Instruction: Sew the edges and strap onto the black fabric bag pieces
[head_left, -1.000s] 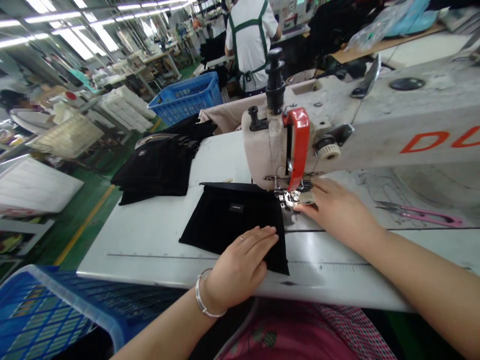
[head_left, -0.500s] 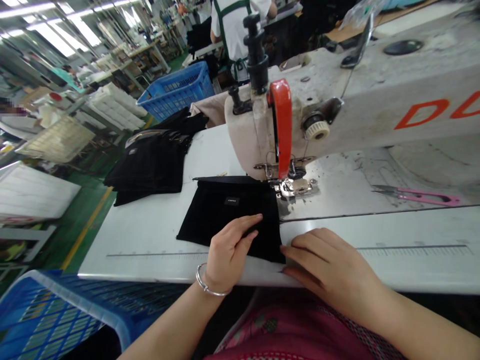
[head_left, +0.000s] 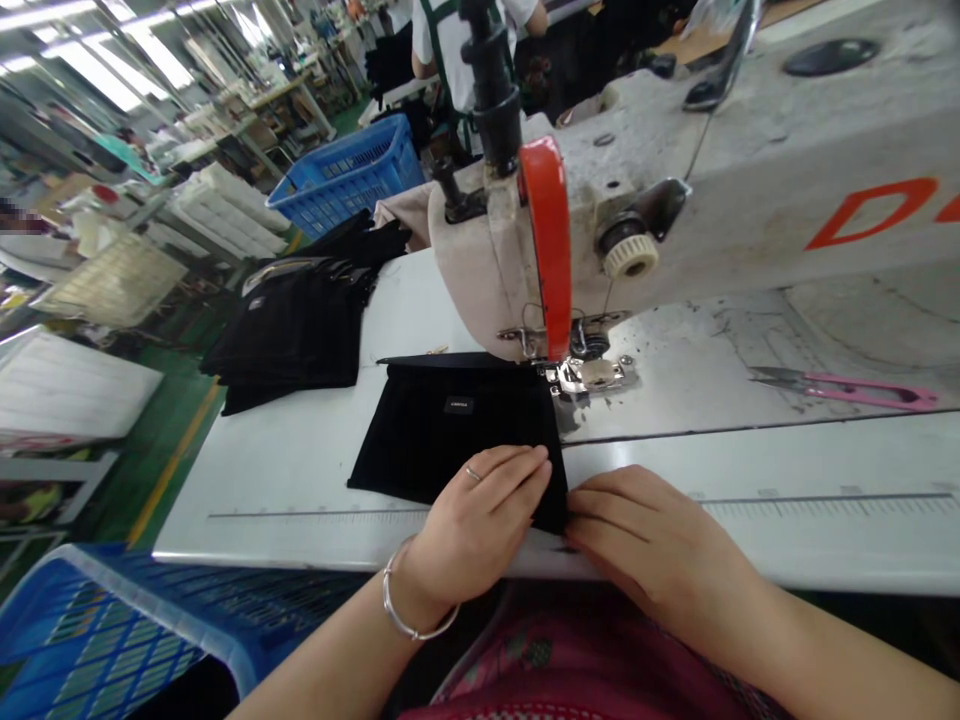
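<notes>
A black fabric pouch (head_left: 427, 430) with a small label lies flat on the sewing machine table, its far right corner at the presser foot (head_left: 596, 375). My left hand (head_left: 480, 510), with a ring and a bracelet, rests on the pouch's near right part, fingers stretched out together over the cloth. At the near right corner, my right hand (head_left: 645, 530) has its fingers bunched and closed on the pouch's edge; its thumb is mostly hidden. The sewing machine (head_left: 502, 230), with a red lever guard in front, stands just beyond the pouch.
Stacked black pouches (head_left: 292, 330) lie at the table's left. Pink-handled thread snips (head_left: 847, 388) rest right of the presser foot. A printed ruler (head_left: 825, 503) runs along the near edge. Blue crates stand below left (head_left: 150, 610) and behind (head_left: 349, 170). A person (head_left: 457, 70) stands beyond the machine.
My left hand has shifted right and flattened on the pouch, its fingers now nearer the right edge. The right hand stays at the corner. The view has shifted slightly.
</notes>
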